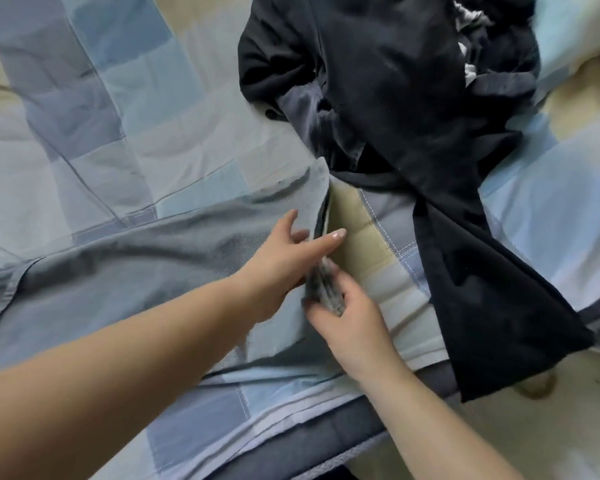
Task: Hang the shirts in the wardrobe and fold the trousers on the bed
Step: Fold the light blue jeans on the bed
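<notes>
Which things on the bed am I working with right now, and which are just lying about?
In hand:
- grey trousers, spread flat on the bed
- left hand, pressing their edge
- right hand, pinching the bunched end

Lying about:
- dark clothes pile, one piece trailing over the bed's edge
- patchwork bedcover
- floor

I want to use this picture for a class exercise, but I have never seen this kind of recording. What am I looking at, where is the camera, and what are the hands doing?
There is no machine here. One camera, worn on a person's head, looks down at their two bare hands over a bed with a patchwork cover. Grey trousers lie spread on it. The left hand rests on the cloth near its edge, fingers fairly straight. The right hand pinches that bunched edge. A heap of dark clothes lies farther back, to the right.
</notes>
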